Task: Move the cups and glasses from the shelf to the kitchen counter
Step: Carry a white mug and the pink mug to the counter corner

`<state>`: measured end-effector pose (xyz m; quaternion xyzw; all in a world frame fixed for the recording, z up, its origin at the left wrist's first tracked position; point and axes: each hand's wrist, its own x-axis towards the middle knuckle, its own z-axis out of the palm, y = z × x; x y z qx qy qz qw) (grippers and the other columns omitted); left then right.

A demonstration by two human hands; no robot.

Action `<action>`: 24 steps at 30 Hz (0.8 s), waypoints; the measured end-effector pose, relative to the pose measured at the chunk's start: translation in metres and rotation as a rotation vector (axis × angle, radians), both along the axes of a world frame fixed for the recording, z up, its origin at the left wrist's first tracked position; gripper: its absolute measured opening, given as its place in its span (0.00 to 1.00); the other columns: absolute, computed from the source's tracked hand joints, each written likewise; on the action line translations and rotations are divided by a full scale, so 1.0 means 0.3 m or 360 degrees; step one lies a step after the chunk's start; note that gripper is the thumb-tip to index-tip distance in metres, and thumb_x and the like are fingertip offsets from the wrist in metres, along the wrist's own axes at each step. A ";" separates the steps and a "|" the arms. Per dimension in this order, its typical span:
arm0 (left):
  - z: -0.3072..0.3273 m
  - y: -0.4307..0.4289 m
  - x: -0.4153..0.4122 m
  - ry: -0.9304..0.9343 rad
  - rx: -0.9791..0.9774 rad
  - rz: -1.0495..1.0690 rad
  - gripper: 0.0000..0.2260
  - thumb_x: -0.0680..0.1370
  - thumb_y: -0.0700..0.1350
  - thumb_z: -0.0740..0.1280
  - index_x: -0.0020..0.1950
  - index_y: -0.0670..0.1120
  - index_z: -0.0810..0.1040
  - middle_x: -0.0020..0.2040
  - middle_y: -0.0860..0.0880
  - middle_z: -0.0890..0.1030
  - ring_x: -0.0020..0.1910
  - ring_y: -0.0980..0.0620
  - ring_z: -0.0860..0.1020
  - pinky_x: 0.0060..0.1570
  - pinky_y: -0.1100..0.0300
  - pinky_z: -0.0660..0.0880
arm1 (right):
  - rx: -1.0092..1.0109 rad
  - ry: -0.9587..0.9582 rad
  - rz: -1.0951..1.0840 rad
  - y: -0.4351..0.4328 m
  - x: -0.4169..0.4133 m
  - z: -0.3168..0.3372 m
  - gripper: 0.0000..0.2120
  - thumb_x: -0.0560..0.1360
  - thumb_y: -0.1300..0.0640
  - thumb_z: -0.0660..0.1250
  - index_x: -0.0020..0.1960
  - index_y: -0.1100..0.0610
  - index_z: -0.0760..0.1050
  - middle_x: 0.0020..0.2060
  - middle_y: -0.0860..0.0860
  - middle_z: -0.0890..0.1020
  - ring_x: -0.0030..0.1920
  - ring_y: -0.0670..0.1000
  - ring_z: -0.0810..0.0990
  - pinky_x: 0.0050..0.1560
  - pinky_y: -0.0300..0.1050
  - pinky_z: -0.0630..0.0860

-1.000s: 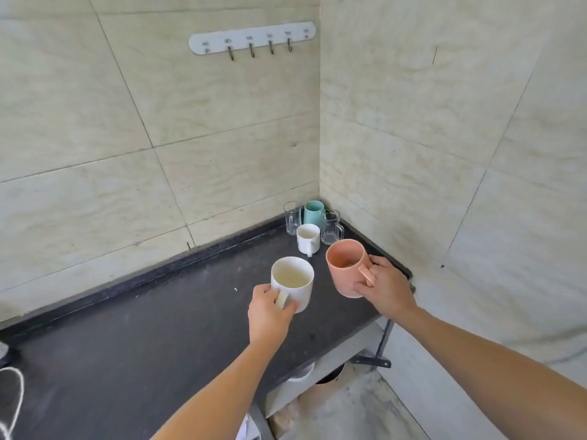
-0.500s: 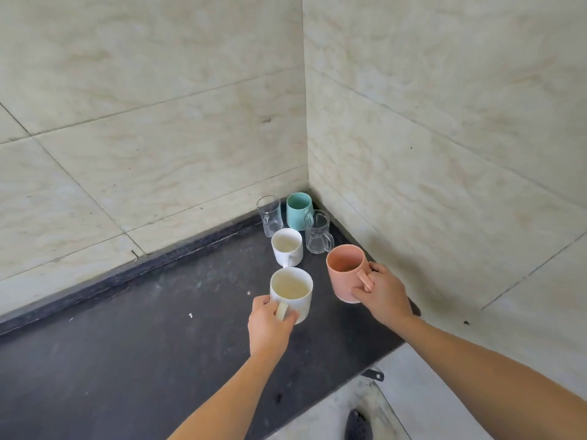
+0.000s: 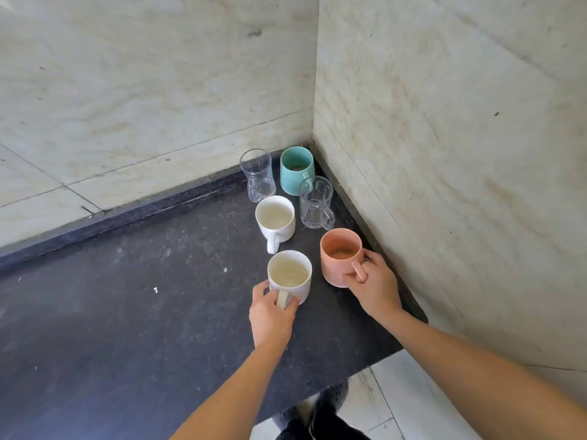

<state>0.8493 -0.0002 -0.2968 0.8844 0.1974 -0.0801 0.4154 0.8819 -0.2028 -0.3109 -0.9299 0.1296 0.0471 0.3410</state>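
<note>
Counter: lying dark and speckled, running into a corner of pale tiled walls, carrying every cup and glass in view.
Plain glass: standing upright at the back of the counter, just beside the back wall, left of the teal mug.
Left hand: gripping the handle of the near white mug, fingers curled round it.
Near white mug: sitting upright, its base seeming to rest on the counter, just in front of the far white mug, handle pointing toward the camera.
Far white mug: standing upright between the plain glass and the near white mug, handle pointing toward the camera.
Teal mug: standing deepest in the corner, near both walls.
Handled glass: standing just in front of the teal mug, beside the far white mug, handle turned to the right.
Pink mug: sitting upright near the right wall, right of the near white mug and apart from it; contact with the counter hard to tell.
Right hand: clasping the pink mug's handle, thumb and fingers wrapped round it.
</note>
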 end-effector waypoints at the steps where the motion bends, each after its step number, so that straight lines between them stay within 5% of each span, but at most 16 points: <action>1: -0.009 -0.003 0.003 -0.0006 -0.0013 0.0006 0.11 0.73 0.45 0.71 0.52 0.41 0.81 0.61 0.52 0.72 0.46 0.55 0.73 0.46 0.63 0.70 | -0.0002 -0.0010 0.0003 -0.002 0.005 -0.007 0.11 0.71 0.52 0.72 0.50 0.58 0.81 0.65 0.52 0.74 0.56 0.54 0.77 0.55 0.46 0.75; 8: -0.047 -0.040 0.045 0.0060 -0.0057 0.0037 0.11 0.73 0.49 0.72 0.45 0.41 0.83 0.65 0.53 0.72 0.48 0.55 0.75 0.47 0.61 0.71 | -0.0045 0.0005 0.0043 -0.027 0.014 -0.067 0.14 0.71 0.49 0.72 0.49 0.59 0.81 0.64 0.51 0.76 0.54 0.52 0.79 0.54 0.45 0.75; 11: -0.045 -0.046 0.057 0.0090 -0.0028 -0.0015 0.13 0.73 0.50 0.71 0.50 0.41 0.82 0.66 0.51 0.72 0.51 0.52 0.76 0.47 0.61 0.70 | -0.0077 -0.0009 0.0036 -0.027 0.012 -0.073 0.14 0.70 0.48 0.72 0.49 0.57 0.80 0.62 0.50 0.78 0.51 0.51 0.79 0.53 0.46 0.77; 15: -0.015 -0.026 0.058 0.0166 0.0057 -0.0177 0.15 0.74 0.48 0.71 0.56 0.43 0.79 0.65 0.49 0.73 0.53 0.50 0.76 0.51 0.61 0.72 | -0.0217 0.0050 0.0072 -0.024 0.014 -0.036 0.11 0.71 0.48 0.71 0.46 0.55 0.77 0.55 0.50 0.79 0.43 0.48 0.79 0.44 0.41 0.77; 18: 0.049 0.007 0.057 0.0189 0.0107 -0.0305 0.09 0.73 0.50 0.71 0.46 0.46 0.76 0.59 0.49 0.74 0.44 0.53 0.75 0.42 0.64 0.73 | -0.0335 0.0100 0.0005 -0.021 0.017 0.031 0.11 0.71 0.45 0.70 0.42 0.52 0.73 0.47 0.50 0.79 0.35 0.47 0.76 0.32 0.38 0.72; 24: 0.254 0.173 0.106 -0.0139 0.0430 -0.0547 0.10 0.75 0.53 0.67 0.47 0.47 0.75 0.56 0.52 0.73 0.41 0.53 0.75 0.39 0.57 0.74 | -0.0511 -0.0110 0.0088 0.025 0.093 0.269 0.20 0.71 0.43 0.67 0.58 0.52 0.71 0.54 0.50 0.76 0.50 0.52 0.76 0.43 0.47 0.75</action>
